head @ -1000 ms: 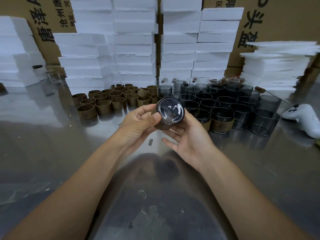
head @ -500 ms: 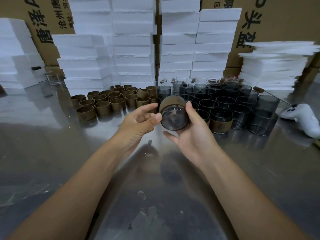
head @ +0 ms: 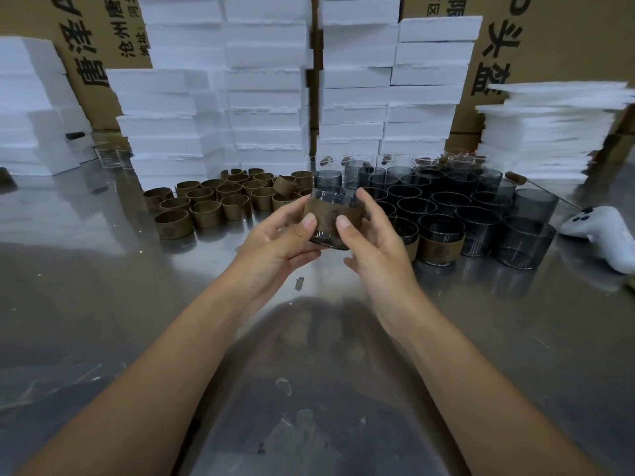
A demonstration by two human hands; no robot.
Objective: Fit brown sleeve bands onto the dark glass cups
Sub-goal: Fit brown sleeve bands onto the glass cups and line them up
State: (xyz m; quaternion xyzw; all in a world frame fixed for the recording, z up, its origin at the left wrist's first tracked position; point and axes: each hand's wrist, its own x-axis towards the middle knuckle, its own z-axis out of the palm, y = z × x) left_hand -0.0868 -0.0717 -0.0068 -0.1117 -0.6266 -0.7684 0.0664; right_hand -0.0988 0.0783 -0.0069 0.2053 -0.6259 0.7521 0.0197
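Both hands hold one dark glass cup upright above the metal table, a brown sleeve band wrapped around its middle. My left hand grips it from the left, thumb on the band. My right hand grips it from the right, thumb also on the band. Several loose brown bands stand in rows to the left. A block of bare dark cups stands to the right. Two banded cups sit at that block's front edge.
Stacks of white foam boxes and cardboard cartons wall off the back. Thin foam sheets pile up at the right. A white controller lies at the far right. The steel table reflects light in front.
The cup was tipped with its base toward me; it has been turned upright, and both thumbs have come onto the band.
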